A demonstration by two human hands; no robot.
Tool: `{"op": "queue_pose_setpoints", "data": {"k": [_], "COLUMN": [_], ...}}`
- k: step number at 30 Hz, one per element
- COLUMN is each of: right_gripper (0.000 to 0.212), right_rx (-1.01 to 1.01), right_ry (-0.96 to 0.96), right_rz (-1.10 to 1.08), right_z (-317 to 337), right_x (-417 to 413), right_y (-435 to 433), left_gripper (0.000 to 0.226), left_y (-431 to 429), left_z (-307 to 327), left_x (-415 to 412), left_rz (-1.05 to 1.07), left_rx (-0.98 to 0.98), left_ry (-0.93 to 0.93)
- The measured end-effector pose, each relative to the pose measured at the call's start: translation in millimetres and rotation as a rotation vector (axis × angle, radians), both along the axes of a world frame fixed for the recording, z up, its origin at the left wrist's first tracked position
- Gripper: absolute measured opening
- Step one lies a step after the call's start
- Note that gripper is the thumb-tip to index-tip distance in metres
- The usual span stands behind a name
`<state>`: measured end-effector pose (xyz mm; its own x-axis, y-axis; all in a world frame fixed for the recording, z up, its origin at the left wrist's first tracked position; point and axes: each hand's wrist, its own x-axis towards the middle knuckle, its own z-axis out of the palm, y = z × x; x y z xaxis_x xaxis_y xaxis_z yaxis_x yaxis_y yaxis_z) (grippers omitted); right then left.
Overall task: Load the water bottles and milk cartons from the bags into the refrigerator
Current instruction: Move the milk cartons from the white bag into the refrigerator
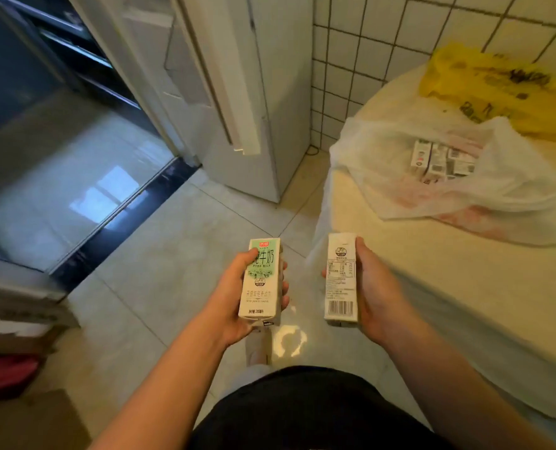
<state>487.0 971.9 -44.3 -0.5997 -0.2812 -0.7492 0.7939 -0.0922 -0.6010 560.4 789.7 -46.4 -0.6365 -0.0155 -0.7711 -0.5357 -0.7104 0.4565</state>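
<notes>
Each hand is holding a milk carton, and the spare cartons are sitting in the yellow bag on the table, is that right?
Nearly. The left hand grips one carton, the right hand the other carton, but the spare cartons lie in the white bag, not the yellow bag behind it, as the head view shows.

Table (432,287) right of refrigerator (263,92); on it, near bag (384,164) with cartons (442,160), far bag (497,89) behind.
</notes>
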Motion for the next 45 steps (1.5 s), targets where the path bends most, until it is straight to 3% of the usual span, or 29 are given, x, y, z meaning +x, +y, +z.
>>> {"op": "queue_pose_setpoints", "data": {"k": [5,8,15,19,23,33,37,45], "right_gripper": [0.032,0.025,0.041,0.040,0.041,0.047,0.044,0.050], "right_rx": [-0.021,-0.002,-0.004,-0.029,-0.050,-0.125,-0.104,0.027], "right_ry": [-0.028,0.063,0.274,0.301,0.335,0.387,0.525,0.790], "right_rz": [0.149,0.228,0.402,0.432,0.469,0.388,0.457,0.380], "right_z": [0.1,-1.6,-2.1,3.9,7.7,-10.6,4.8,50.8], "right_x": [18.4,30.4,69.0,82.9,75.4,-29.5,-99.5,-224.2], "right_y": [-91.0,-165.1,-357.8,-443.3,-503.2,-617.8,-670.0,-738.7], "left_gripper": [0.044,0.040,0.024,0.021,0.022,0.028,0.030,0.032], "left_y": [-78.5,-144.1,-310.5,-382.5,-434.1,-551.1,-596.3,-669.0], "left_z": [-0.5,-1.6,5.3,9.7,9.9,-0.4,13.1,51.3], "left_x": [32.0,51.4,106.4,121.3,115.1,-4.1,-77.6,-220.3], "left_rz": [0.038,0.073,0.240,0.299,0.337,0.361,0.354,0.167], "left_rx": [-0.164,-0.219,-0.347,-0.450,-0.433,-0.416,-0.429,-0.685], "left_ry": [-0.052,-0.073,-0.064,-0.049,-0.020,0.094,0.192,0.437]}}
